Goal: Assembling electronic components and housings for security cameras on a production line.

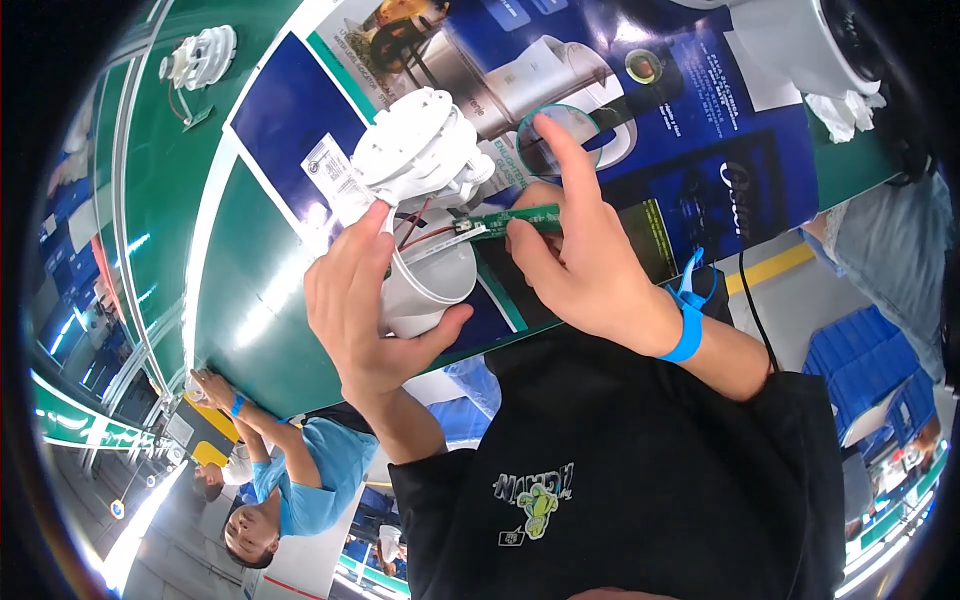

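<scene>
My left hand (352,290) is closed round a white plastic cup-shaped housing (440,280), its thumb along the lower side. Pinched between the thumb and fingers of my right hand (595,260) is a narrow green circuit board (500,220), its index finger stretched forward. Red and dark wires run from the board's end toward the housing and a round white ribbed plastic part (420,145), which lies just beyond the housing. A white printed label (332,172) sticks out beside that part. Under my right index fingertip appears a clear round disc (545,155); whether they touch I cannot tell.
Blue printed cardboard (780,185) covers much of the green bench (265,250). A similar white ribbed part (205,58) with a small board lies far left. A large white container (800,45) and crumpled white paper (845,113) are at upper right. A co-worker (310,465) is at lower left.
</scene>
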`<state>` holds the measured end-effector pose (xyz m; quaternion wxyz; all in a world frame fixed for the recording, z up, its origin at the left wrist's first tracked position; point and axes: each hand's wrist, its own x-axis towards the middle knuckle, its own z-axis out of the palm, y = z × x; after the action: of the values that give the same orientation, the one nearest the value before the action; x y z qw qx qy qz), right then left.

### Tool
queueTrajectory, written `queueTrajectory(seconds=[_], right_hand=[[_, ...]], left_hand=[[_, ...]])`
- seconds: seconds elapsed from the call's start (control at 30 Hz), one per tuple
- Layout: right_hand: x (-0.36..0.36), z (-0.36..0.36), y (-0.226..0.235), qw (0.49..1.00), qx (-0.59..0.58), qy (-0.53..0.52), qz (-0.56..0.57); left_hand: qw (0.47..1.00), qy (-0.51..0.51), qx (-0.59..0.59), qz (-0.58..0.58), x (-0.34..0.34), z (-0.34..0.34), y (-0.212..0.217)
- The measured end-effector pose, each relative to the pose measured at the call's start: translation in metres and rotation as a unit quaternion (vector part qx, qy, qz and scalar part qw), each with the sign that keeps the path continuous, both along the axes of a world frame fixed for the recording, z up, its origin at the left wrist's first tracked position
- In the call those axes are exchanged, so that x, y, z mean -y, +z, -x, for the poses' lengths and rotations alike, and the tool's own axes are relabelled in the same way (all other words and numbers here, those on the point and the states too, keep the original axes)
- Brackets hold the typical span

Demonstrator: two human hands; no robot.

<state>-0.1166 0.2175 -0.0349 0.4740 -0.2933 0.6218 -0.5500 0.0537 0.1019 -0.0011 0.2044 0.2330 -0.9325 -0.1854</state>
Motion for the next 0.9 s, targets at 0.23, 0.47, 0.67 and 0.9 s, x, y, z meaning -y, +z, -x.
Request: queueTrajectory(seconds=[0.23, 0.47, 0.67, 0.9], right_hand=[[0.0, 0.004, -0.004, 1.0, -0.017, 0.01, 0.012], [0.0, 0.002, -0.003, 0.999, 0.025, 0.031, -0.001], [0.0, 0.003, -0.001, 0.999, 0.011, 0.045, 0.002], [-0.001, -0.002, -0.004, 1.0, 0.017, 0.011, 0.015]], left_hand=[[1.0, -0.006, -0.006, -0.007, 0.002, 0.001, -0.004], [0.999, -0.01, -0.053, -0.006, 0.001, -0.002, -0.01], [0.998, -0.019, -0.06, 0.002, 0.003, -0.004, -0.011], [0.999, -0.015, -0.038, 0.007, 0.003, -0.001, -0.007]])
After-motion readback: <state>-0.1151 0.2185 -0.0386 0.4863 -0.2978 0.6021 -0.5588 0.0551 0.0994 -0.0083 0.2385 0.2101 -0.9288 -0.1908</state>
